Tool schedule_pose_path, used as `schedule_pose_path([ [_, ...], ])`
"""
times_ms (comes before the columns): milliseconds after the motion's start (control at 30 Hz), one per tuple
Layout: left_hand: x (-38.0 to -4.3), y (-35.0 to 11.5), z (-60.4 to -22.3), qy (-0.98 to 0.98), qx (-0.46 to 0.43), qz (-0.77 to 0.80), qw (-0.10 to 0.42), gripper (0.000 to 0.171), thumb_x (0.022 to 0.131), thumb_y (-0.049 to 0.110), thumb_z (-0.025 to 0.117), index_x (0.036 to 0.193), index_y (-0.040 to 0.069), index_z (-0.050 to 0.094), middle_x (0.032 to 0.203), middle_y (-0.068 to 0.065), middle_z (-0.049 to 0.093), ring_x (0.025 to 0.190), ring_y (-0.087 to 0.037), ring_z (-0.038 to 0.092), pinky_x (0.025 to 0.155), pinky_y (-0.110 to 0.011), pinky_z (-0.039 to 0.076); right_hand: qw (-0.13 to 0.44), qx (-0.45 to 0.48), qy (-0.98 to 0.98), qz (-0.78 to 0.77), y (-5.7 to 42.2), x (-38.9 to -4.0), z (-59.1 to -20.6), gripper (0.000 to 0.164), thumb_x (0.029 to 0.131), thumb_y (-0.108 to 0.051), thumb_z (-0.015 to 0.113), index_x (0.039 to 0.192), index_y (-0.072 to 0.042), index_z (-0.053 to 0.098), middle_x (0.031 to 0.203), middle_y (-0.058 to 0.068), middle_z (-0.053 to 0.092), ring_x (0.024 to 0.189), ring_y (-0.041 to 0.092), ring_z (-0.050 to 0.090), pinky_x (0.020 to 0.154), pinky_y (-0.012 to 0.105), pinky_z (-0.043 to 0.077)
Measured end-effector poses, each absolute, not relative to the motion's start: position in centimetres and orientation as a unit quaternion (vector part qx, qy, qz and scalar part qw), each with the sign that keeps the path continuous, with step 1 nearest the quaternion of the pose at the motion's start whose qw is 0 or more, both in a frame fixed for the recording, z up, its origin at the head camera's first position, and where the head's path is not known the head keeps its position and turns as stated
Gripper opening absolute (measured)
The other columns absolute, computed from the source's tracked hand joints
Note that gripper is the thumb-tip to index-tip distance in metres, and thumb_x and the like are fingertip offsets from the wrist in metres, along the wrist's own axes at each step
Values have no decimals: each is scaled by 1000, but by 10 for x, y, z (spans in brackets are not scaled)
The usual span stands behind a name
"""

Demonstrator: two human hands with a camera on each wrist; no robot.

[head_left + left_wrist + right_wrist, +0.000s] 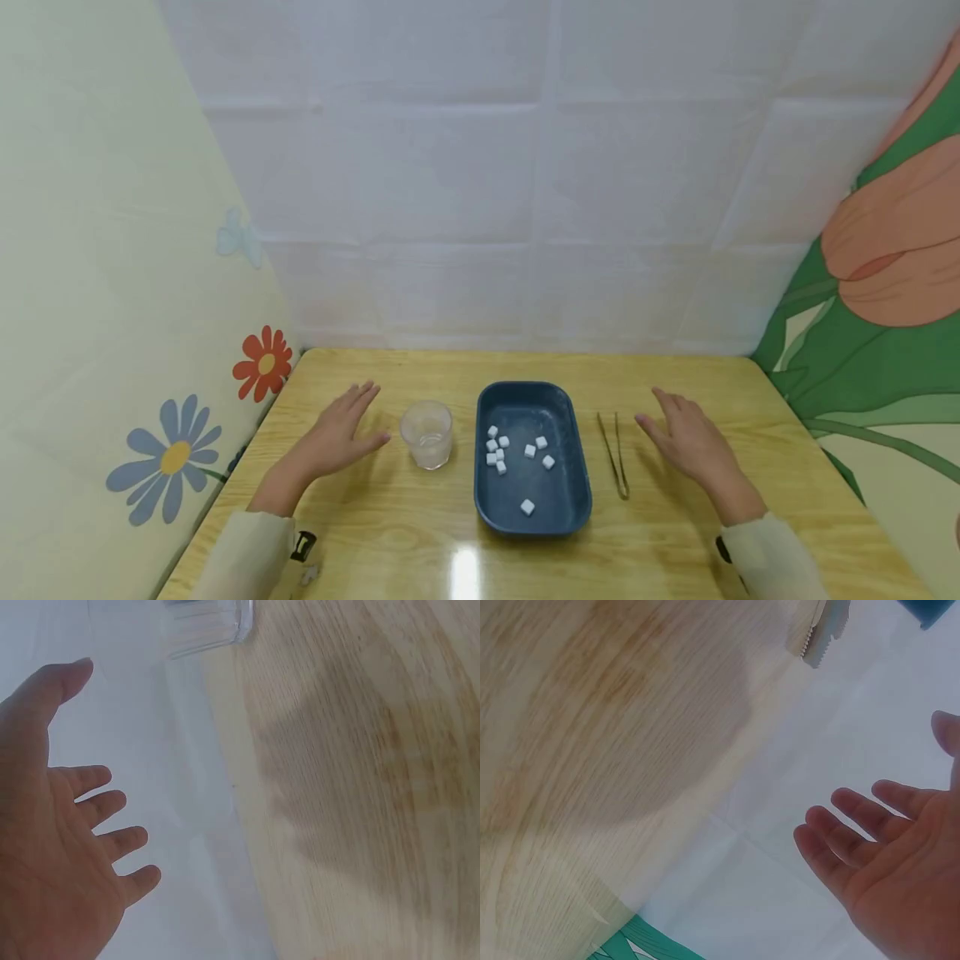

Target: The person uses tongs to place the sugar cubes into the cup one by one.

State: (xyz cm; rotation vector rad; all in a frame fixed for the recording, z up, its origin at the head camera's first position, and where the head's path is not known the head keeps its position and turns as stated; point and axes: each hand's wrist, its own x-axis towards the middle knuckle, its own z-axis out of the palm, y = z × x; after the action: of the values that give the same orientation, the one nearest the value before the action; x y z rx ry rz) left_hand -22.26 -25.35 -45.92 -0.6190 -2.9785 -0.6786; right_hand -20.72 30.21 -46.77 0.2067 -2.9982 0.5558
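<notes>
In the head view my left hand (335, 435) hovers over the table to the left of a clear glass (427, 435), fingers extended and thumb spread toward it. On the other side my right hand (692, 440) is held with fingers outstretched, just right of metal tongs (615, 457) lying on the wood. Between glass and tongs sits a dark blue tray (532, 523) with several small white cubes (529, 451) in it. The left wrist view has the glass (202, 628) at its top edge. Serrated tips of the tongs (817, 634) show in the right wrist view.
The wooden table (360, 517) ends at a white cloth backdrop (450, 183). A flower-print sheet (112, 317) borders the left side, and a tulip-print sheet (900, 250) the right. A small pale object (310, 573) is near the left sleeve.
</notes>
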Motion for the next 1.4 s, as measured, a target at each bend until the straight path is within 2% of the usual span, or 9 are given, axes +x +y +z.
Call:
schedule_pose_path([
  [367, -215, -246, -465, -954, -215, -208, 7, 91, 93, 55, 66, 157, 1, 32, 166, -20, 24, 152, -47, 15, 119, -69, 14, 22, 67, -980, 187, 291, -199, -469, 78, 106, -54, 40, 152, 8, 34, 144, 39, 43, 129, 58, 43, 101, 71, 40],
  [567, -211, -240, -470, -955, -214, -207, 5, 94, 91, 58, 68, 157, 1, 33, 165, -20, 25, 152, -47, 15, 120, -68, 12, 8, 71, -979, 191, 284, -196, -470, 73, 107, -50, 44, 147, 11, 39, 140, 41, 46, 127, 59, 45, 98, 71, 42],
  [833, -213, -233, -480, -958, -216, -188, -4, 99, 90, 62, 66, 160, 4, 26, 166, -17, 24, 154, -43, 15, 122, -65, 9, 2, 74, -981, 181, 277, -195, -475, 66, 106, -44, 49, 139, 13, 47, 135, 39, 53, 121, 55, 53, 94, 66, 48],
  [1067, -213, -227, -484, -956, -233, -176, 4, 98, 91, 58, 67, 158, -1, 27, 165, -20, 26, 153, -42, 17, 122, -63, 14, -39, 69, -980, 181, 272, -195, -476, 66, 106, -44, 50, 137, 14, 50, 132, 37, 56, 116, 52, 59, 91, 63, 51],
  [1400, -213, -219, -484, -953, -249, -170, 12, 99, 89, 51, 74, 156, -6, 28, 163, -24, 27, 151, -43, 22, 121, -57, 25, -62, 47, -983, 166, 266, -195, -481, 56, 102, -39, 59, 128, 10, 56, 119, 28, 66, 99, 42, 67, 76, 55, 57],
])
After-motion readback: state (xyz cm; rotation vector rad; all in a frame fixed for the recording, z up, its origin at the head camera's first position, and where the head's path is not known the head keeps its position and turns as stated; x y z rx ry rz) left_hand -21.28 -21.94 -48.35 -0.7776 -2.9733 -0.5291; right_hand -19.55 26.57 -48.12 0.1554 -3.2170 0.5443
